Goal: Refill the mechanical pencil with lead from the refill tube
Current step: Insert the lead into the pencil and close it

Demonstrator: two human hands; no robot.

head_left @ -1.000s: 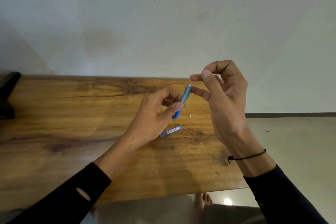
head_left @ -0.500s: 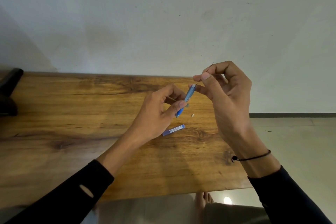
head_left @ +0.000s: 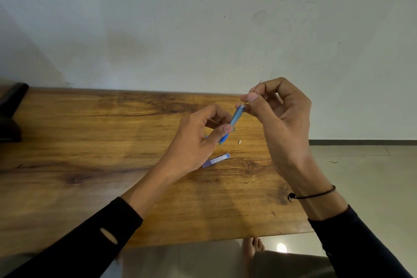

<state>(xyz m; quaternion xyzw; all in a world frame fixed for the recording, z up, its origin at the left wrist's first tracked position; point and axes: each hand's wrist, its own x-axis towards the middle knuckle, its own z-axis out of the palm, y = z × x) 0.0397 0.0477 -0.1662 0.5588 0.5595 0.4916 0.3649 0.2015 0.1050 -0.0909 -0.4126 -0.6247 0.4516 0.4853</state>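
Observation:
My left hand (head_left: 198,140) grips a blue mechanical pencil (head_left: 234,121), tilted with its open back end up and to the right. My right hand (head_left: 279,115) pinches a thin dark lead (head_left: 256,88) between thumb and forefinger. The lead's lower end sits at the pencil's open end. The purple-blue refill tube (head_left: 216,160) lies flat on the wooden table (head_left: 90,165), just below my left hand. A tiny pale cap or eraser piece (head_left: 239,141) rests on the table beside the pencil's tip.
A dark object (head_left: 11,113) stands at the table's far left edge. A plain wall runs behind the table. The table's right edge lies under my right wrist, with tiled floor (head_left: 372,176) beyond. A bare foot (head_left: 253,248) shows below the front edge.
My right hand has brought the lead from above the pencil down to its open end. The pencil has tilted slightly toward the right hand. The refill tube has stayed where it was.

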